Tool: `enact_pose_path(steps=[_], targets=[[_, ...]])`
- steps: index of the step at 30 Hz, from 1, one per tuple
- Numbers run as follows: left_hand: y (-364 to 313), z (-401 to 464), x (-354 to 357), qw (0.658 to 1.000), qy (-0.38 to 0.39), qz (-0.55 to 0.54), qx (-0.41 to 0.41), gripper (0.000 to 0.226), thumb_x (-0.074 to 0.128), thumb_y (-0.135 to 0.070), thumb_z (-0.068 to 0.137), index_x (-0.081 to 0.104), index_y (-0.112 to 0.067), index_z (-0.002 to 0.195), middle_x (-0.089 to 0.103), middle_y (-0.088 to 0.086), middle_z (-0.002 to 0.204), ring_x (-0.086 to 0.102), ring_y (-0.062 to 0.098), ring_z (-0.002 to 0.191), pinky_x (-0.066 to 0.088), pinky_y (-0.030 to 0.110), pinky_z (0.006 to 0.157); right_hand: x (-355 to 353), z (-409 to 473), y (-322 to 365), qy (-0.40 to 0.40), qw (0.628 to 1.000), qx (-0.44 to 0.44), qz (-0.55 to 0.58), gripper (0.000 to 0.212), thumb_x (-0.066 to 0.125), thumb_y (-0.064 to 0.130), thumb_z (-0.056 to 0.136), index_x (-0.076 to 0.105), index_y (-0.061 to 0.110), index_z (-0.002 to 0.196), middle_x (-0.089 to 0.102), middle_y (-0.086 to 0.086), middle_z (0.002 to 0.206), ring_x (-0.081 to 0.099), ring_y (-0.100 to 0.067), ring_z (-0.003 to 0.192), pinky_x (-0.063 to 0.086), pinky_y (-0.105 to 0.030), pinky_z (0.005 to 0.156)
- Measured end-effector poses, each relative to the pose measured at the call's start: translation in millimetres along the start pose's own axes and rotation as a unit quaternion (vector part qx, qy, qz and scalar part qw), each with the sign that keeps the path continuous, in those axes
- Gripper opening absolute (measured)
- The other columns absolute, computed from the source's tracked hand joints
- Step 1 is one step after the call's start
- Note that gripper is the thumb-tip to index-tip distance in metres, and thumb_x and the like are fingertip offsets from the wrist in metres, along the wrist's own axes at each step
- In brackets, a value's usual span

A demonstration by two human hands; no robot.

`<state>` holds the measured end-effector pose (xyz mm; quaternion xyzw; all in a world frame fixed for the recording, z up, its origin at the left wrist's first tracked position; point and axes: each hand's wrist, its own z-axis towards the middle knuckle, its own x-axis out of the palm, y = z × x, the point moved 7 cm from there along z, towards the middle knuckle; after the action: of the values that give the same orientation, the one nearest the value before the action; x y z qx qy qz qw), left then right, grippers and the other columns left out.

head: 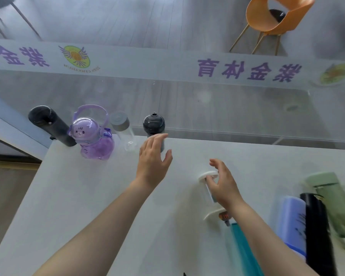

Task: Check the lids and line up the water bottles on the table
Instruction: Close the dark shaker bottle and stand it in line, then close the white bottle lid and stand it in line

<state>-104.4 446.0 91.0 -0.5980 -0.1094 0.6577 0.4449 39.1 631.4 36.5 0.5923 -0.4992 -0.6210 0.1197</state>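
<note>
Along the far left edge of the white table [88, 196] stands a row: a tall black bottle [50, 124], a purple cartoon bottle [94, 140], a clear bottle with a grey lid [122, 128] and a black round-lidded bottle [153, 124]. My left hand [153, 158] hovers open just in front of the black round-lidded bottle, not gripping it. My right hand [223, 184] is open over a clear bottle with white ends [209, 184] lying on its side. At the right lie a teal bottle [241, 248], a blue bottle [293, 222], a slim black bottle [317, 232] and a green bottle [335, 200].
A glass wall with purple lettering [247, 70] rises just behind the table's far edge. Beyond it stands an orange chair [275, 16] on a grey floor. The table's left edge drops off to a lower floor [8, 186].
</note>
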Motion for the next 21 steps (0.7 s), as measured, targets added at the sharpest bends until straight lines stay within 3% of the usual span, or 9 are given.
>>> enact_pose_path(steps=[2, 4, 6, 9, 15, 18, 21], targets=[[-7, -20, 16, 0.999, 0.022, -0.021, -0.02, 0.041, 0.059, -0.016, 0.088, 0.053, -0.015, 0.128, 0.059, 0.001, 0.123, 0.051, 0.02, 0.118, 0.036, 0.033, 0.107, -16, -20, -19, -0.001, 1.0, 0.0, -0.022, 0.046, 0.055, 0.016, 0.093, 0.041, 0.021, 0.136, 0.047, 0.004, 0.133, 0.041, -0.013, 0.124, 0.033, -0.019, 0.095], [-11, -42, 36, 0.997, 0.053, -0.04, -0.049, 0.039, 0.059, -0.013, 0.09, 0.053, -0.014, 0.129, 0.058, 0.001, 0.125, 0.049, 0.017, 0.121, 0.033, 0.024, 0.106, -26, -42, -43, 0.008, 0.999, 0.023, -0.024, 0.048, 0.054, 0.016, 0.093, 0.038, 0.022, 0.138, 0.043, 0.005, 0.134, 0.038, -0.011, 0.122, 0.04, -0.014, 0.083], [-12, -66, 55, 0.992, 0.079, -0.057, -0.085, 0.037, 0.058, -0.015, 0.092, 0.053, -0.017, 0.129, 0.056, -0.004, 0.124, 0.049, 0.014, 0.122, 0.032, 0.02, 0.103, -31, -60, -65, 0.013, 0.999, 0.038, -0.019, 0.049, 0.054, 0.017, 0.093, 0.037, 0.022, 0.139, 0.042, 0.004, 0.137, 0.036, -0.012, 0.128, 0.034, -0.014, 0.092], [-8, -101, 86, 0.971, 0.145, -0.099, -0.163, 0.037, 0.058, -0.022, 0.093, 0.05, -0.023, 0.129, 0.052, -0.011, 0.124, 0.051, 0.011, 0.119, 0.04, 0.026, 0.104, -30, -81, -92, 0.033, 0.998, 0.055, -0.012, 0.051, 0.056, 0.023, 0.093, 0.036, 0.021, 0.14, 0.041, 0.004, 0.141, 0.036, -0.015, 0.133, 0.029, -0.024, 0.104], [-14, -158, 141, 0.911, 0.29, -0.132, -0.261, 0.056, 0.061, -0.03, 0.092, 0.037, -0.022, 0.142, 0.047, -0.004, 0.142, 0.051, 0.013, 0.118, 0.043, 0.028, 0.101, -20, -93, -113, 0.091, 0.993, 0.072, -0.002, 0.061, 0.057, 0.034, 0.094, 0.027, 0.026, 0.147, 0.036, 0.005, 0.149, 0.035, -0.013, 0.136, 0.03, -0.026, 0.108], [-21, -174, 154, 0.892, 0.31, -0.15, -0.293, 0.071, 0.064, -0.032, 0.091, 0.025, -0.025, 0.15, 0.041, -0.003, 0.145, 0.05, 0.015, 0.118, 0.044, 0.029, 0.1, -15, -88, -115, 0.115, 0.99, 0.073, -0.021, 0.065, 0.057, 0.036, 0.093, 0.024, 0.026, 0.148, 0.04, 0.002, 0.147, 0.04, -0.018, 0.133, 0.035, -0.027, 0.105], [-27, -181, 163, 0.879, 0.32, -0.176, -0.307, 0.078, 0.064, -0.032, 0.091, 0.016, -0.026, 0.152, 0.042, -0.001, 0.146, 0.054, 0.015, 0.118, 0.046, 0.03, 0.1, -13, -84, -114, 0.125, 0.988, 0.084, -0.031, 0.068, 0.058, 0.044, 0.09, 0.024, 0.026, 0.147, 0.049, -0.002, 0.141, 0.047, -0.024, 0.125, 0.041, -0.039, 0.102]])
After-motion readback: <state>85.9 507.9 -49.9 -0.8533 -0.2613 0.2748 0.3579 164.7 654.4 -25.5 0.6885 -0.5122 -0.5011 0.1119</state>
